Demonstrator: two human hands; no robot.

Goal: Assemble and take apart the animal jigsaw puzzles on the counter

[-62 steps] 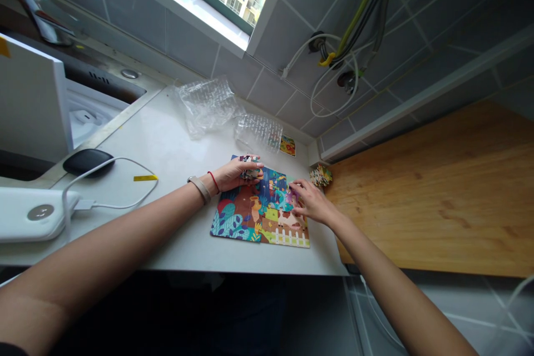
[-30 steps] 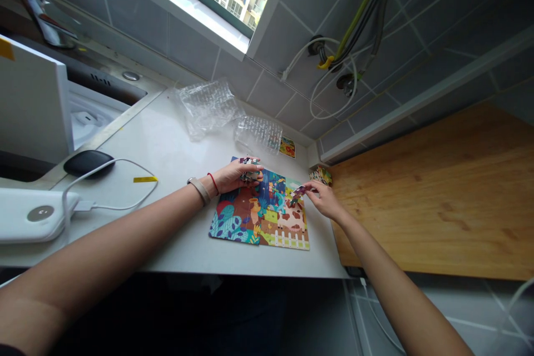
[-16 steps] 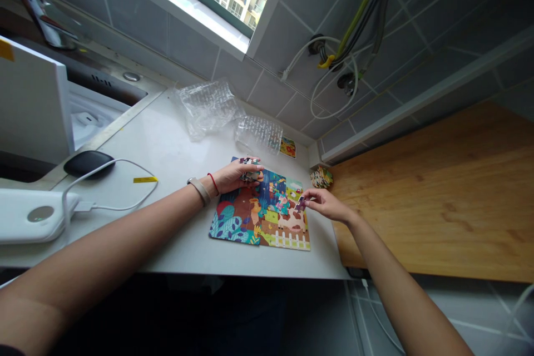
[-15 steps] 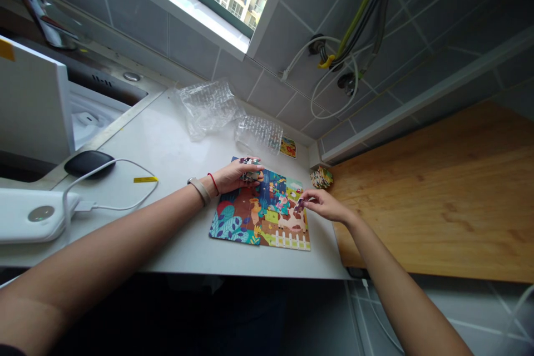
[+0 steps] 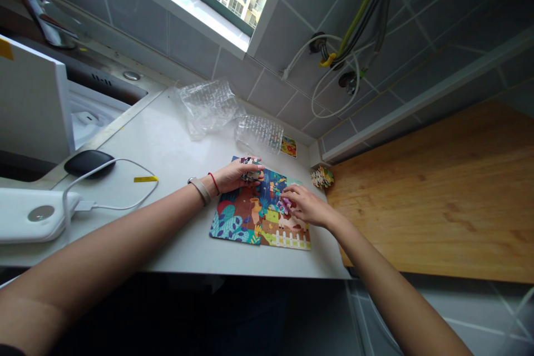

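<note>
A colourful jigsaw puzzle (image 5: 237, 225) with farm pictures lies flat on the white counter, its right half showing a cow and a white fence. My left hand (image 5: 231, 177) is closed around a small stack of puzzle pieces (image 5: 250, 171) above the puzzle's upper left part. Over the right half, my right hand (image 5: 307, 206) has its fingertips on a purple puzzle piece (image 5: 285, 205), low against the picture. The fingers partly cover this piece and the cow beneath.
A pile of puzzle pieces (image 5: 322, 177) lies beside the wooden board (image 5: 425, 194) on the right. Behind are crumpled clear plastic wrap (image 5: 212, 108) and a small picture card (image 5: 288, 146). A white device with a cable (image 5: 37, 214) and a black mouse-shaped object (image 5: 89, 164) sit left.
My right hand has moved left from the puzzle's right edge to its middle, carrying a piece, and now lies lower over the picture. My left hand has stayed in place with its stack.
</note>
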